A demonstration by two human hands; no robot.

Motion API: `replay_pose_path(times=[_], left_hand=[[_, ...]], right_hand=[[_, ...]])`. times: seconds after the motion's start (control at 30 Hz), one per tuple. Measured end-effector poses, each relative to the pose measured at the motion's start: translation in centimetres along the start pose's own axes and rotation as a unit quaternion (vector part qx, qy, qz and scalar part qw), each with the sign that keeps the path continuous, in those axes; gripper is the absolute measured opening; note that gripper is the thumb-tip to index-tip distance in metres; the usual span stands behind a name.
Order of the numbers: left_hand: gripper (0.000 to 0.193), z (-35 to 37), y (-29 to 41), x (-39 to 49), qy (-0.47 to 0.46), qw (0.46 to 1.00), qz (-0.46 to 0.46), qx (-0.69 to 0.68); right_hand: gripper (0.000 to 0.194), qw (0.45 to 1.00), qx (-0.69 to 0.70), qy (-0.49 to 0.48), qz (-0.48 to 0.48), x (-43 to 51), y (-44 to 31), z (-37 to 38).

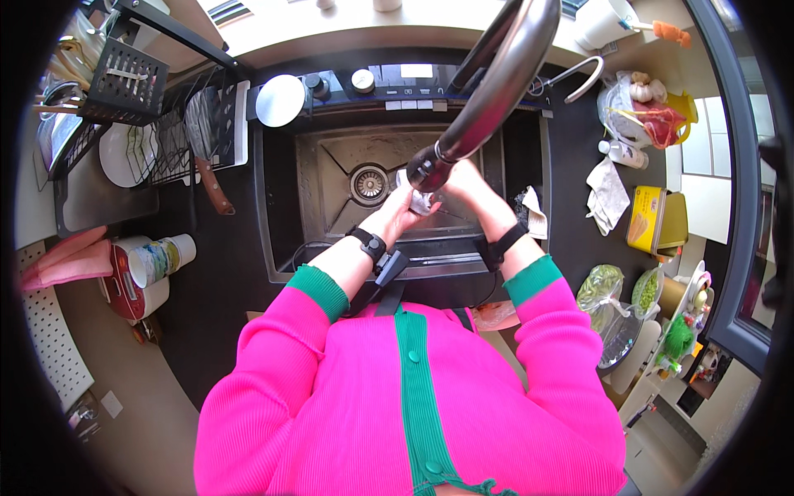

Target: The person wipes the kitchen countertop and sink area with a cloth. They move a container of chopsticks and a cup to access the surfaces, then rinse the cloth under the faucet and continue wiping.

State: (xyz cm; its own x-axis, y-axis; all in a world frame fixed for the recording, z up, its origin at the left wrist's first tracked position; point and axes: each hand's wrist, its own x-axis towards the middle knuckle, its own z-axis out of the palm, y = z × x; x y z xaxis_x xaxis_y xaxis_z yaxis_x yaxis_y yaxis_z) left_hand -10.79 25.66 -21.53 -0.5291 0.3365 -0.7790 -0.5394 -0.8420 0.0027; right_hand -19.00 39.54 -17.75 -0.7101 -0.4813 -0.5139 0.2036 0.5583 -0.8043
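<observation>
Both my hands are over the dark metal sink, under the faucet's spout head. A crumpled greyish-white cloth lies in my left hand, whose fingers curl around it from below. My right hand is just right of the spout head, which hides most of its fingers, so what it grips cannot be made out. The round drain strainer shows in the basin, left of the cloth. Whether water is running is hidden by the spout.
A cleaver with a wooden handle leans by the dish rack on the left. At right lie a white rag, a small white bottle and a yellow box. The curved faucet neck arches over the sink.
</observation>
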Motion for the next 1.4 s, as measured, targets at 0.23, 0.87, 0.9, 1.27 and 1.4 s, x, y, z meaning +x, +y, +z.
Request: replay_pose_path(times=[0.23, 0.87, 0.9, 1.27, 1.4], left_hand=[[0.028, -2.8, -0.2, -0.1, 0.090, 0.996, 0.017, 0.014], [0.018, -1.0, 5.1, -8.0, -0.105, 0.915, -0.175, 0.348], [0.018, -0.2, 5.2, -8.6, -0.107, 0.899, -0.195, 0.377], [0.025, 1.4, 5.9, -8.2, -0.008, 0.693, -0.050, 0.719], [0.037, -0.9, 5.9, -5.5, -0.098, 0.411, 0.162, 0.892]], right_hand=[[0.055, 0.841, 0.535, 0.057, 0.056, 5.4, -2.1, -2.1], [0.065, 0.877, -0.281, -0.080, -0.383, -5.9, -2.7, 2.7], [0.063, 0.883, -0.271, -0.047, -0.381, -6.3, -2.8, 3.4], [0.008, 0.917, -0.318, -0.014, -0.238, -2.9, -4.6, 6.4], [0.017, 0.919, -0.369, 0.008, -0.139, -2.4, -3.6, 8.8]])
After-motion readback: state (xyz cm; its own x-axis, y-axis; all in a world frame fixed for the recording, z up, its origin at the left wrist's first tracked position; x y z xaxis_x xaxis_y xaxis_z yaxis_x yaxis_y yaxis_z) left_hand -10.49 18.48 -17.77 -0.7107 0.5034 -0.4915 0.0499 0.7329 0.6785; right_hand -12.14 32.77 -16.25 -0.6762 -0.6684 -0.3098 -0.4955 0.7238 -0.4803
